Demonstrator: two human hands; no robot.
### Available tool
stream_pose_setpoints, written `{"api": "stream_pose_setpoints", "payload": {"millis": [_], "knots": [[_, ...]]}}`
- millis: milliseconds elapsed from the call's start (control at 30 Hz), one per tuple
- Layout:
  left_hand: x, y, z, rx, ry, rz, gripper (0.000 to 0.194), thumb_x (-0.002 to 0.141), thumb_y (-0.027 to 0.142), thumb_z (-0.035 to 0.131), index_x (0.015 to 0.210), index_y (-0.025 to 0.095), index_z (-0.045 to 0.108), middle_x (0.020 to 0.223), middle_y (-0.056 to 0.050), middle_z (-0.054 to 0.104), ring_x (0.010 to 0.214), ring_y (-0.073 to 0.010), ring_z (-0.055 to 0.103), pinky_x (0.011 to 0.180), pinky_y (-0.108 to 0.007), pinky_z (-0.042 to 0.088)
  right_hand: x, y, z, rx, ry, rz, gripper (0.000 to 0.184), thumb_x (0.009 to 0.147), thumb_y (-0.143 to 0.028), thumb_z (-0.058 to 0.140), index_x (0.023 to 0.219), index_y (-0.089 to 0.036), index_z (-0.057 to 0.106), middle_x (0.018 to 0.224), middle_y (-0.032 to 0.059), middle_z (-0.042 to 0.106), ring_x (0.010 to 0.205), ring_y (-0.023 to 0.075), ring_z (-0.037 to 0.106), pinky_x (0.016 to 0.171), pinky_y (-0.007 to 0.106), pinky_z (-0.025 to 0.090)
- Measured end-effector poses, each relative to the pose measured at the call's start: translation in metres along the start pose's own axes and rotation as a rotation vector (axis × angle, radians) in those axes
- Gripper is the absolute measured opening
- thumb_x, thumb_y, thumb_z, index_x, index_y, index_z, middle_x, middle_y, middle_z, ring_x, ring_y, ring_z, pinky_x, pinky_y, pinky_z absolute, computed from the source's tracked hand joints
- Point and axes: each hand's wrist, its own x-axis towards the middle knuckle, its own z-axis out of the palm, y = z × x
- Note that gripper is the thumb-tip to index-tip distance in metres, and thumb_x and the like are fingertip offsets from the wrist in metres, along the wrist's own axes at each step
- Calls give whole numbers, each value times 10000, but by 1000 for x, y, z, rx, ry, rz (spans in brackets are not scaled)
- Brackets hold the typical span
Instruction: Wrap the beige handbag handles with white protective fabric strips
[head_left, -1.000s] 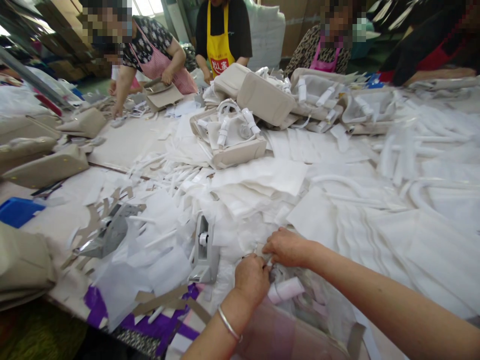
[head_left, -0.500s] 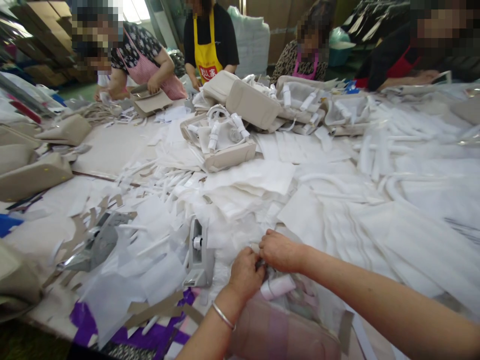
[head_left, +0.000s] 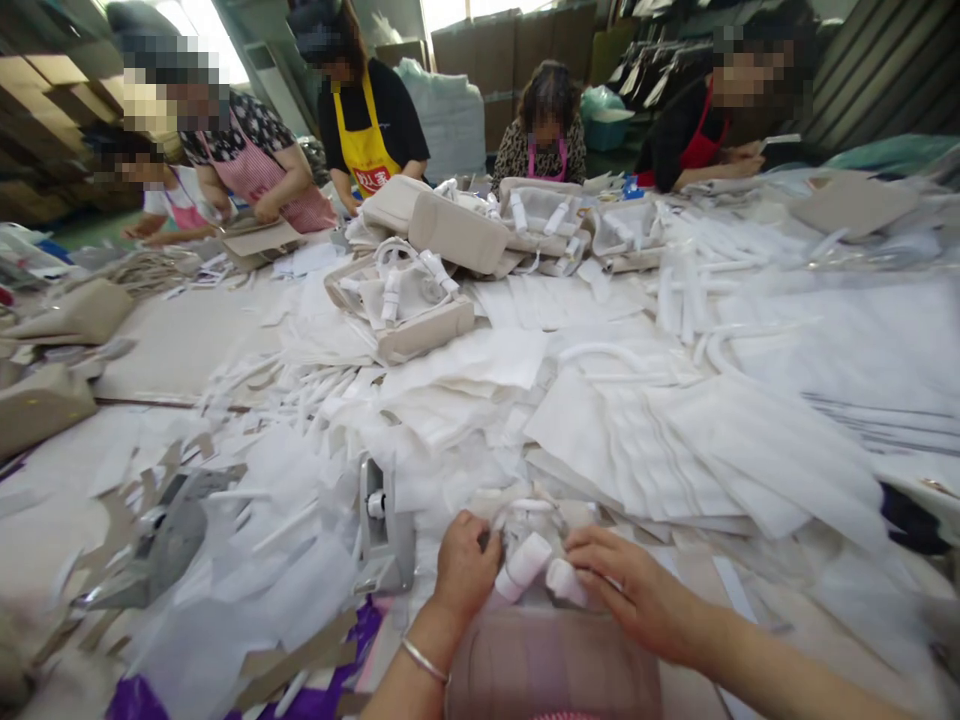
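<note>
A beige handbag point(head_left: 555, 660) lies right in front of me, its lower front looking pinkish. White wrapping covers its handle fittings, and one wrapped piece point(head_left: 525, 568) slants between my hands. My left hand point(head_left: 465, 565), with a bangle at the wrist, has its fingers curled at the bag's upper left edge. My right hand point(head_left: 626, 590) rests against the right side of the wrapped parts, fingers stretched and slightly apart, its thumb hidden. Left of my left hand stands a grey tape dispenser point(head_left: 386, 540).
A second dispenser point(head_left: 161, 540) lies farther left among paper scraps. White foam sheets point(head_left: 637, 450) spread ahead and right. More beige handbags point(head_left: 457, 230) are piled mid-table. Several co-workers stand or sit along the far side, one in a yellow apron point(head_left: 367, 130).
My hands have moved apart from the top of the bag to its two sides. The wrapped handle parts now show between them. The view has shifted to the right.
</note>
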Motion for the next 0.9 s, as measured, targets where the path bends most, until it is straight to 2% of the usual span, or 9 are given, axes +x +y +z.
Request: {"api": "stream_pose_setpoints", "payload": {"millis": [100,200,267,367,500,600,667,767,900], "knots": [[-1,0,-1,-8,0,-11,227,858,249,492,658,167,562,758,-44,535,766,-167,522,708,-278,393,-25,-9,20,0,-7,-36,389,941,-197,413,1295,-244,565,1266,127,594,1145,235,543,1007,401,461],[0,1,0,16,-2,-19,224,858,250,494,660,166,559,756,-42,535,761,-165,519,710,-280,388,-27,-6,24,20,-20,-42,419,920,-191,415,1305,-266,564,1230,117,630,1108,247,571,979,411,478],[0,1,0,34,-3,-22,224,858,251,497,660,167,558,756,-41,535,762,-164,518,703,-277,385,-18,2,20,89,23,57,376,942,-244,387,1260,-252,589,1052,97,694,954,232,629,872,377,518],[0,2,1,43,-10,-29,234,861,254,498,651,170,556,759,-42,536,770,-163,520,688,-268,383,6,17,16,181,93,347,375,954,-301,358,1246,-198,569,783,40,696,692,199,639,672,317,518],[0,3,1,41,-8,-46,224,857,247,505,656,173,570,777,-44,549,781,-161,530,692,-264,386,38,28,15,-136,79,502,374,871,-271,495,1215,-148,577,775,60,700,741,227,649,689,321,468],[0,3,2,36,-11,-62,214,850,243,517,659,173,584,783,-47,556,791,-164,537,710,-266,392,53,31,14,-379,-1,463,269,831,-276,549,1067,-183,638,888,89,705,851,261,644,713,329,431],[0,4,3,41,-12,-69,208,848,243,524,664,173,592,783,-48,560,799,-167,540,730,-271,397,59,34,9,-408,-58,388,169,815,-239,538,934,-184,646,911,86,693,857,250,629,709,319,415],[0,4,3,54,-14,-84,206,849,245,525,673,172,603,791,-52,566,806,-169,543,743,-276,398,65,41,-6,-238,-174,228,160,794,-162,498,841,-184,649,851,49,686,799,202,606,695,286,413],[0,6,2,69,-25,-113,197,842,252,538,681,174,620,810,-54,577,819,-171,547,739,-273,396,79,43,-26,-35,-158,164,264,822,-227,525,1018,-199,700,982,45,702,792,187,605,723,288,448]]}}
